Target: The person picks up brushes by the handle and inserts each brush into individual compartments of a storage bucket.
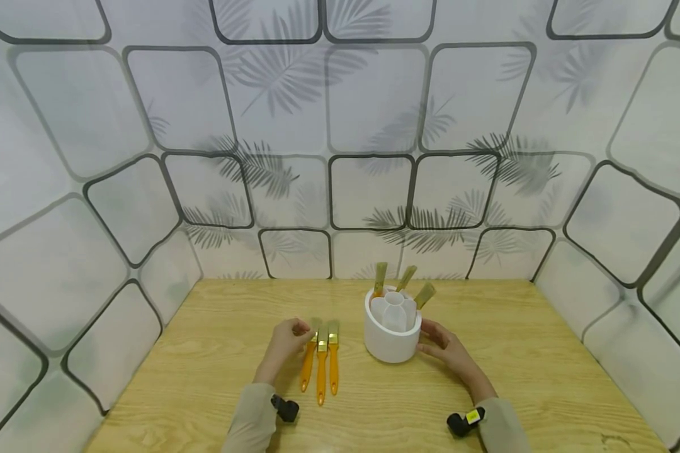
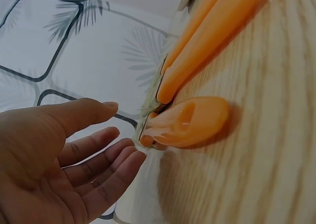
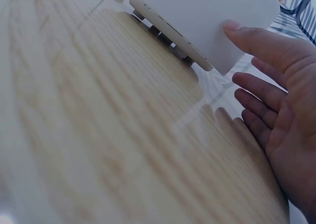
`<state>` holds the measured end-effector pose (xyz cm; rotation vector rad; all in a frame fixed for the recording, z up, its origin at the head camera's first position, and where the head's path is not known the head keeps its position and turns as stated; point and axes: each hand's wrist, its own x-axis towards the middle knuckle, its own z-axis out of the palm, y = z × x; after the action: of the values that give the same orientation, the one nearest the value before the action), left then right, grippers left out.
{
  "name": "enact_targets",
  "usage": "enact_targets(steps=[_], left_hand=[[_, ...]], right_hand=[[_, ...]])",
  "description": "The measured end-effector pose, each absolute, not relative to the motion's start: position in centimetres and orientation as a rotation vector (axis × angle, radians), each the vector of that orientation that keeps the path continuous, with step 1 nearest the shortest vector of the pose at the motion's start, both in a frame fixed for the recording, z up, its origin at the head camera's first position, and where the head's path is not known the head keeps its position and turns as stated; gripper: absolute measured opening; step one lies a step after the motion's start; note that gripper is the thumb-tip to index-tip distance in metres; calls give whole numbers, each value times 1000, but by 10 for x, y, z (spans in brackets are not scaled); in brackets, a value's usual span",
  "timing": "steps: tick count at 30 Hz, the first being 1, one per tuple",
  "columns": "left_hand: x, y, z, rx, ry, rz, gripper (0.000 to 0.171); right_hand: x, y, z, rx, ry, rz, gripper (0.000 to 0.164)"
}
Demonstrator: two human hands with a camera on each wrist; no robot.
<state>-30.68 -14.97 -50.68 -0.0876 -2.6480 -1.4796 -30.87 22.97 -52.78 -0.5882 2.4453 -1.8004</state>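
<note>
Three paintbrushes with orange handles lie side by side on the table: a left one (image 1: pixel 307 368), a middle one (image 1: pixel 321 374) and a right one (image 1: pixel 334 365), bristles pointing away. Beside the left brush hovers my left hand (image 1: pixel 286 345), fingers loosely bent and holding nothing; in the left wrist view a gap shows between its fingertips and the orange handle (image 2: pixel 197 120). To the right stands a round white holder (image 1: pixel 391 345) with compartments and a slanted rim. My right hand (image 1: pixel 450 352) is at its right side, the thumb against the white wall (image 3: pixel 197 21), fingers relaxed.
Inside the holder several brushes stand bristles up, among them one at the left (image 1: pixel 380 277), one at the back (image 1: pixel 407 277) and one leaning right (image 1: pixel 425 294). A patterned backdrop (image 1: pixel 368 189) encloses the wooden table (image 1: pixel 374 415) at the back and sides.
</note>
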Motion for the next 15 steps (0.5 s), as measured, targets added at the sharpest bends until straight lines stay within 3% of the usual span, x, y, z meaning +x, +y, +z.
enact_targets(steps=[15], left_hand=[[-306, -150, -506, -84, -2711, -1490, 18]], right_hand=[[-323, 237, -552, -606, 2406, -1866, 65]])
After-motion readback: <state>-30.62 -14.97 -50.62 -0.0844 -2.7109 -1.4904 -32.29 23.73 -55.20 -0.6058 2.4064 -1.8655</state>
